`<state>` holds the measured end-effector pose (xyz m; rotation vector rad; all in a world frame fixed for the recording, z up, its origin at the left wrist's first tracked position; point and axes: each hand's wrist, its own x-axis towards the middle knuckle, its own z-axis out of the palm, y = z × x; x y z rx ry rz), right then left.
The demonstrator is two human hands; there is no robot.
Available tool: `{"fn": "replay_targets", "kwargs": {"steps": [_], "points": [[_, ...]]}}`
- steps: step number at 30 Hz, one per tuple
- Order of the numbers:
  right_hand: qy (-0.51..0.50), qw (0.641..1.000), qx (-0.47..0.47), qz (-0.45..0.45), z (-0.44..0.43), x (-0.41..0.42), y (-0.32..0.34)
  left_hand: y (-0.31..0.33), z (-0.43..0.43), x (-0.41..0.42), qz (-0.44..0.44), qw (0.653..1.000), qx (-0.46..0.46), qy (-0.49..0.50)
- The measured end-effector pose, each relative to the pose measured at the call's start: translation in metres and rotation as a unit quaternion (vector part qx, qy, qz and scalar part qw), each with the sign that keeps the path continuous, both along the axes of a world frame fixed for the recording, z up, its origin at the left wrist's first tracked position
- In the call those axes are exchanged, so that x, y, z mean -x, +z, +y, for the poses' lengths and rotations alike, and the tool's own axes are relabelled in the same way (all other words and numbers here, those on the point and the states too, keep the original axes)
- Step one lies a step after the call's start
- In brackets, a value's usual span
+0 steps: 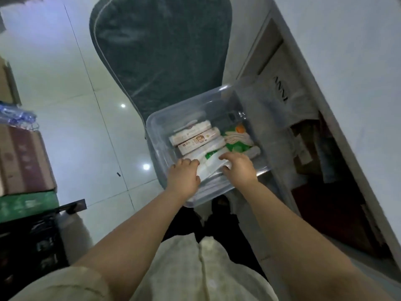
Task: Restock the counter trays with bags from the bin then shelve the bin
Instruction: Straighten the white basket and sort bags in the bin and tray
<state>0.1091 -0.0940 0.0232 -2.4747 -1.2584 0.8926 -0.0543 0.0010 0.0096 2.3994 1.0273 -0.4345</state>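
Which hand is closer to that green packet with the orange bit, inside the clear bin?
The right. The right hand lies just below the green packet, almost touching its near edge. The left hand rests farther to the left, on the white bag between them.

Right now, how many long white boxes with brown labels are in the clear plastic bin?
2: the far long white box and the near long white box lie side by side at the clear plastic bin's left. More may hide under the bags.
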Motion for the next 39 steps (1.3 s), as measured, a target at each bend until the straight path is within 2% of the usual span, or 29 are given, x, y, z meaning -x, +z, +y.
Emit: {"fn": "replay_targets", "kwargs": {"steps": [2,5,9,12,14,19,23,26,32,36,39], "points": [[0.121,0.991,0.048,-0.012,0.02,-0.011,-0.027,-0.027,0.006,-0.017,0.014,0.999,0.006,0.03],[0.277,0.953,0.115,-0.032,0.051,-0.02,-0.072,-0.074,0.014,-0.043,0.052,0.996,0.021,0.071],[0.363,0.91,0.198,-0.016,0.072,-0.019,-0.134,-0.142,0.02,-0.069,0.1,0.987,0.056,0.11],[0.405,0.866,0.285,-0.075,0.069,-0.024,-0.173,-0.183,0.018,-0.077,0.12,0.984,0.064,0.111],[0.432,0.849,0.285,-0.107,0.067,-0.032,-0.192,-0.202,0.019,-0.077,0.108,0.986,0.053,0.117],[0.485,0.852,0.167,-0.106,0.069,-0.056,-0.217,-0.224,0.025,-0.071,0.054,0.988,0.03,0.142],[0.532,0.833,0.134,-0.077,0.075,-0.065,-0.204,-0.212,0.034,-0.073,0.066,0.988,0.026,0.135],[0.513,0.848,0.113,-0.071,0.078,-0.074,-0.179,-0.188,0.043,-0.073,0.08,0.991,0.023,0.107],[0.478,0.862,0.145,-0.084,0.066,-0.083,-0.131,-0.15,0.042,-0.066,0.098,0.988,0.056,0.108],[0.445,0.873,0.178,-0.091,0.05,-0.087,-0.15,-0.164,0.04,-0.07,0.085,0.988,0.068,0.111],[0.448,0.874,0.16,-0.096,0.049,-0.091,-0.172,-0.185,0.043,-0.077,0.085,0.989,0.066,0.097]]}}
